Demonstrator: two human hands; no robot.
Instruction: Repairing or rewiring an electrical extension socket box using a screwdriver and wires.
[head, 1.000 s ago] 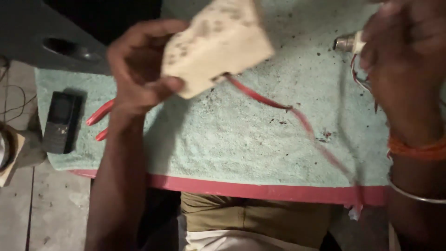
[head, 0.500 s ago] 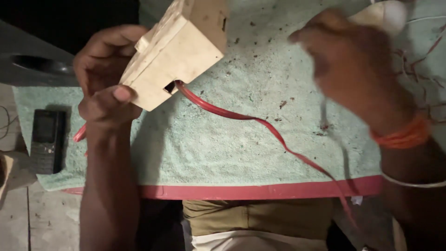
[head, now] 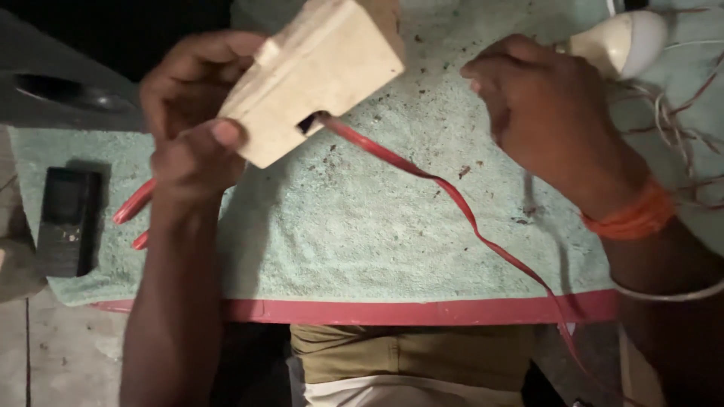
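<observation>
1. Two hands in view: left hand point(head: 197, 124) and right hand point(head: 549, 117), both raised over a pale green towel point(head: 362, 241) with a red border.
2. One cream box point(head: 313, 79), grasped in the left hand, thumb pressed on the near edge, fingers wrapped behind; held tilted above the upper left part of the towel.
3. One flat red cable point(head: 452, 200), emerging from a slot in the box's side, running across the towel to the lower right and off past the red border; far end cut off at the frame edge.
4. Right hand loosely curled, well apart from the box, back turned to the camera; fingertips hidden, so cannot tell whether anything is gripped.
5. One orange band point(head: 630, 215) and one thin metal bangle point(head: 664, 290) on the right wrist.
6. One white bulb point(head: 622, 41) just beyond the right hand, base hidden behind the knuckles.
7. One tangle of thin wires point(head: 679, 128) at the right edge, count unclear.
8. One black phone point(head: 68, 220) on the towel's left end.
9. Two red handles point(head: 136, 215) protruding from under the left forearm; tool itself hidden.
10. Dark specks scattered over the towel, too small to identify.
</observation>
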